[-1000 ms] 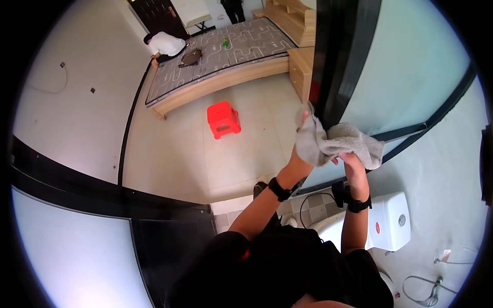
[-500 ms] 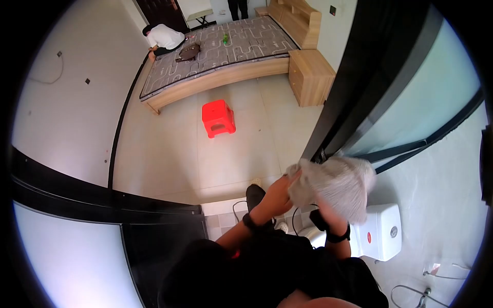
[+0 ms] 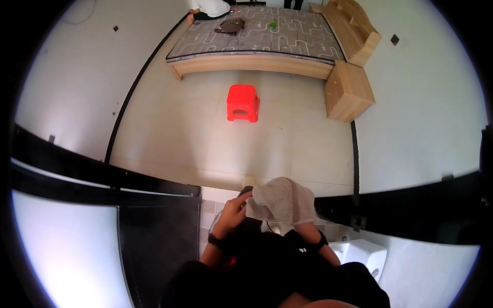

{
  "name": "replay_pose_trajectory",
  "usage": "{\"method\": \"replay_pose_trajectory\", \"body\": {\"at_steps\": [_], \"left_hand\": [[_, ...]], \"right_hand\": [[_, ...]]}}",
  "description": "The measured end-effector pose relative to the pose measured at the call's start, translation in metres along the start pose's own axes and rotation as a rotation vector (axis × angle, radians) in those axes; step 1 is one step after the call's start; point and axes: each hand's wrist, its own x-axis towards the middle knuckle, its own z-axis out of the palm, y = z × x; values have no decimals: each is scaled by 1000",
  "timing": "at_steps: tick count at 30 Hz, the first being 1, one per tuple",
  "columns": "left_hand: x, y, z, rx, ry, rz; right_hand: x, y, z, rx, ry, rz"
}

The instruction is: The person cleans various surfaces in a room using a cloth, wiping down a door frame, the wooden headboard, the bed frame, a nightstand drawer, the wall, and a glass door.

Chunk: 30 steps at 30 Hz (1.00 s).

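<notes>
A beige towel (image 3: 285, 201) with a darker stripe is bunched up in front of my body. My left hand (image 3: 233, 211) pinches its left edge between the fingers. The towel covers my right hand (image 3: 307, 232), so only the part near the wrist shows and the fingers are hidden. Dark bands circle both wrists. Below the towel, parts of my light clogs (image 3: 249, 181) show on the floor.
A black door frame (image 3: 400, 213) crosses the right side, with a white toilet (image 3: 362, 252) below it. A dark-framed panel (image 3: 159, 241) stands left. Ahead are a red stool (image 3: 242, 102), a bed (image 3: 251, 61) and a wooden nightstand (image 3: 350, 92). A person in white (image 3: 211, 7) sits by the bed.
The view has turned left and down, so the bed and stool sit higher and further right. The towel and both hands are closer to the middle, in front of my body.
</notes>
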Motion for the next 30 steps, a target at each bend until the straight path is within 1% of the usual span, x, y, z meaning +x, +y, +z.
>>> {"method": "replay_pose_trajectory", "body": {"at_steps": [2, 3, 4, 6, 7, 8, 10, 12, 14, 15, 16, 17, 18, 19, 20, 21, 22, 24, 26, 28, 29, 30], "left_hand": [[18, -7, -20, 11, 36, -38], [34, -10, -28, 139, 47, -5], [53, -15, -35, 236, 97, 99], [91, -19, -51, 265, -2, 111], [110, -13, -62, 273, -92, 58], [130, -15, -74, 301, -131, 158], [163, -10, -101, 340, -330, 91], [192, -7, -123, 362, -356, 102], [211, -2, -144, 151, -251, 23], [216, -3, -151, 149, -267, 13], [222, -9, -154, 150, -213, 68], [237, -14, -156, 152, -148, 130], [251, -21, -155, 154, -80, 192], [257, -51, -141, 79, -134, 148], [262, -64, -130, -189, -191, 26], [265, -72, -118, -543, -246, -202], [268, -85, -106, -893, -303, -435], [242, -176, -70, -1084, -299, -480], [249, -170, -67, -1056, -291, -485], [275, -157, -77, -951, -331, -451], [293, -152, -83, -891, -361, -426], [315, -148, -89, -828, -374, -387]], "right_hand": [[26, 7, 10, 19, 4, 37], [42, 10, 14, 25, 13, 67], [58, 13, 19, 30, 20, 98], [88, 15, 19, 41, 34, 176], [103, 14, 18, 52, 41, 224], [120, 14, 17, 80, 37, 286], [152, 11, 13, 161, 26, 417], [177, 5, 7, 296, -14, 585], [198, -1, 0, 500, -93, 751], [204, -4, -4, 615, -145, 815], [213, -2, -5, 714, -207, 855], [221, 2, -13, 820, -358, 755], [235, 10, -9, 815, -364, 748], [249, 19, -2, 767, -560, 757], [265, 27, 6, 716, -746, 758], [278, 25, 12, 805, -654, 835], [291, 32, 21, 815, -627, 832], [310, 55, 33, 1156, -349, 930], [333, 71, 25, 1174, -288, 908], [352, 83, 10, 1166, -413, 878], [356, 100, 7, 1176, -489, 852], [355, 105, 6, 1190, -468, 862]]}}
